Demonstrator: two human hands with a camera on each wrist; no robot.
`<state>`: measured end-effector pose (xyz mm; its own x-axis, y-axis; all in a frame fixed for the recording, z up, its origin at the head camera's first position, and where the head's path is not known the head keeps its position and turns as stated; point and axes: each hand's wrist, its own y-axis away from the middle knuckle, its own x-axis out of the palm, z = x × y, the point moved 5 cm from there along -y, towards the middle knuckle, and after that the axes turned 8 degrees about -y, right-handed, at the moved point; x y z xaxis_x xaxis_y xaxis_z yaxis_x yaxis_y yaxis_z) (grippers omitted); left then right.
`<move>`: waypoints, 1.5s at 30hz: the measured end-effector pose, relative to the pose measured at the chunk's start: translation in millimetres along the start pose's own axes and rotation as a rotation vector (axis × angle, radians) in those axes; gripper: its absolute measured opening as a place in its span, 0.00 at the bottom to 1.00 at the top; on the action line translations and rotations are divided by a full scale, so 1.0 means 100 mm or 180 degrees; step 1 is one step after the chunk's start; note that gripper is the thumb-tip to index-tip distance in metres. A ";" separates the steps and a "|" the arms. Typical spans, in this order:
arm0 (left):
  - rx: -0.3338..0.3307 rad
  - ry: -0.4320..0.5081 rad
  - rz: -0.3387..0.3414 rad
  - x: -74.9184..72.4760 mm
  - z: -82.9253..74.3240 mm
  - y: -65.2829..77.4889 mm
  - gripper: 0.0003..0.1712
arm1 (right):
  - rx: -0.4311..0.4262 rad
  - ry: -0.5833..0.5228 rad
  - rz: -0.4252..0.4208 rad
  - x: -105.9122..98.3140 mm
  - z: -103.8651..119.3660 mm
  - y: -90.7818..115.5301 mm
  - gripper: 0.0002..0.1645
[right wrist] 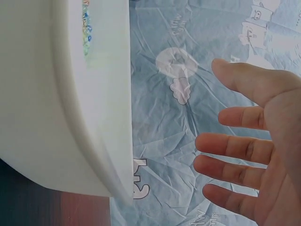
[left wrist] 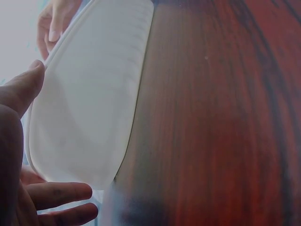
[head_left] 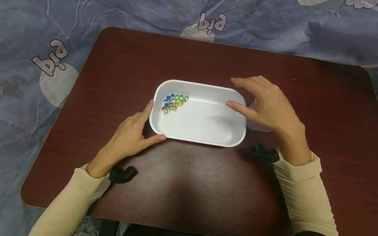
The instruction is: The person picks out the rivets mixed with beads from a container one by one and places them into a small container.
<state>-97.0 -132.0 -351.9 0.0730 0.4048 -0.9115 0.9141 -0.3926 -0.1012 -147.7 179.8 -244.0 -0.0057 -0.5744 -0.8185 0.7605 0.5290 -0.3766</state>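
Note:
A white, round-cornered tray [head_left: 203, 126] rests on the brown table. Glass-like beads [head_left: 177, 96] in blue, green, yellow and amber lie in its left end, mixed with small gold-coloured pieces [head_left: 173, 107]. My left hand [head_left: 128, 136] is spread at the tray's left end, with the thumb against the near rim and the fingers along the end wall. Over the tray's right end hovers my right hand [head_left: 270, 101], thumb and fingers apart. Seen from the right wrist, that hand [right wrist: 256, 155] has nothing in its palm, and the tray wall [right wrist: 33, 94] stands beside it.
A translucent pale object [head_left: 257, 125] lies on the table just right of the tray, partly hidden under my right hand. Around the table [head_left: 133, 65] hangs or lies a wrinkled blue printed cloth [head_left: 141, 16]. Black wrist mounts [head_left: 122, 174] are worn on both sleeves.

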 end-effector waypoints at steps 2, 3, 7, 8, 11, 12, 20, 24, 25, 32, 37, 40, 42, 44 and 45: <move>0.0002 -0.0005 -0.0002 0.00 0.00 0.00 0.61 | 0.0033 0.0011 0.0023 0.01 0.01 -0.01 0.33; 0.0003 -0.0008 0.0000 0.00 0.00 0.00 0.62 | 0.0052 0.0019 0.0034 0.01 0.01 -0.02 0.33; 0.0008 -0.0002 0.0006 0.00 0.00 -0.01 0.62 | 0.0099 0.0030 0.0072 0.03 0.01 -0.04 0.33; 0.0009 0.0003 0.0008 0.00 0.00 -0.01 0.62 | 0.0103 0.0035 0.0080 0.04 0.02 -0.04 0.33; 0.0014 0.0013 0.0007 0.00 0.00 -0.01 0.62 | 0.0093 0.0044 0.0102 0.06 0.03 -0.06 0.33; 0.0019 0.0014 0.0004 0.00 0.00 -0.01 0.62 | 0.0084 0.0038 0.0107 0.06 0.03 -0.07 0.33; 0.0045 0.0027 -0.0036 -0.01 0.00 -0.01 0.63 | -0.0006 -0.0019 0.0121 0.09 0.07 -0.13 0.33; 0.0040 0.0043 -0.0035 0.00 0.00 -0.01 0.63 | -0.0044 -0.0030 0.0183 0.09 0.11 -0.16 0.33; 0.0039 0.0044 -0.0031 0.00 0.00 -0.01 0.62 | -0.0060 -0.0030 0.0210 0.09 0.12 -0.18 0.34; 0.0030 0.0037 0.0004 0.00 0.01 -0.01 0.61 | -0.0199 -0.0196 0.0264 0.14 0.17 -0.34 0.32; 0.0024 0.0034 0.0038 0.01 0.01 -0.01 0.61 | -0.0071 -0.0299 0.0362 0.23 0.10 -0.44 0.30; 0.0029 0.0025 0.0039 0.01 0.00 -0.02 0.61 | -0.0008 -0.0281 0.0438 0.28 0.05 -0.48 0.30; 0.0024 0.0020 0.0038 0.01 0.01 -0.02 0.61 | -0.0023 -0.0265 0.0460 0.31 0.04 -0.52 0.29; 0.0014 0.0017 0.0044 0.01 0.01 -0.01 0.61 | -0.0038 -0.0265 0.0477 0.33 0.04 -0.56 0.29; 0.0011 0.0015 0.0041 0.00 0.01 -0.01 0.61 | -0.0043 -0.0274 0.0482 0.34 0.04 -0.58 0.29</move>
<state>-98.5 -132.1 -352.6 0.0867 0.4035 -0.9109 0.9116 -0.4008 -0.0908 -189.1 126.7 -248.3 0.1644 -0.5385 -0.8264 0.7396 0.6216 -0.2580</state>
